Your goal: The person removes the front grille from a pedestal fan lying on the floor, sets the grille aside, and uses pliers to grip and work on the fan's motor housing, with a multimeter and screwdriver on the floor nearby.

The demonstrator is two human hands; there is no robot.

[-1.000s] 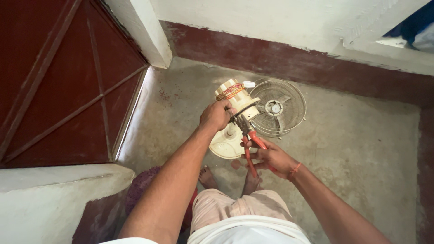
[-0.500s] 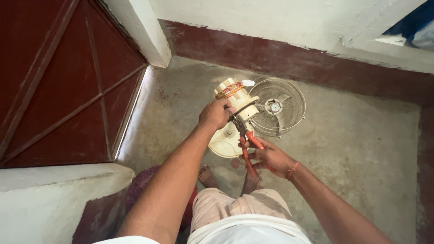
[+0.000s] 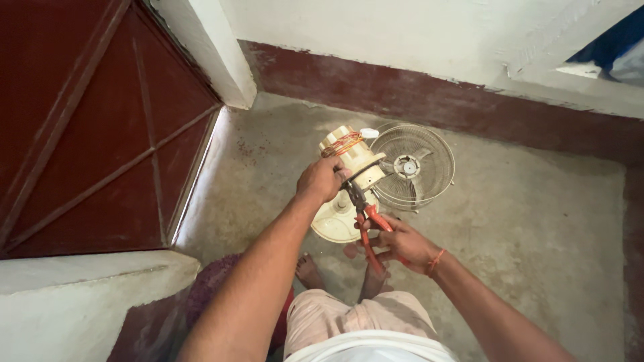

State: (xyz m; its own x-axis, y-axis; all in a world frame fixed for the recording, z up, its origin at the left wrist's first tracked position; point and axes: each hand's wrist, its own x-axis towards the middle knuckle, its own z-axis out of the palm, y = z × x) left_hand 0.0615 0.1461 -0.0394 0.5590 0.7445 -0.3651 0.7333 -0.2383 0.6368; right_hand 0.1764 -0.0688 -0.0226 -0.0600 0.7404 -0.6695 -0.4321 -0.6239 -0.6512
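A cream-coloured fan motor housing (image 3: pixel 353 155) with copper windings showing at its top stands on a round cream base (image 3: pixel 333 221) on the floor. My left hand (image 3: pixel 323 179) grips the housing from the left side. My right hand (image 3: pixel 401 243) holds red-handled pliers (image 3: pixel 367 231), whose dark jaws sit against the lower edge of the housing. A round wire fan guard (image 3: pixel 412 166) lies just to the right of the housing.
The concrete floor (image 3: pixel 537 221) runs to a wall with a dark red skirting (image 3: pixel 436 90) at the back. A dark red door (image 3: pixel 87 127) stands at the left beside a white pillar (image 3: pixel 208 47). My bare feet (image 3: pixel 310 271) are below the fan base.
My hands, the pliers and the housing stay almost in place; the pliers shift slightly against the housing.
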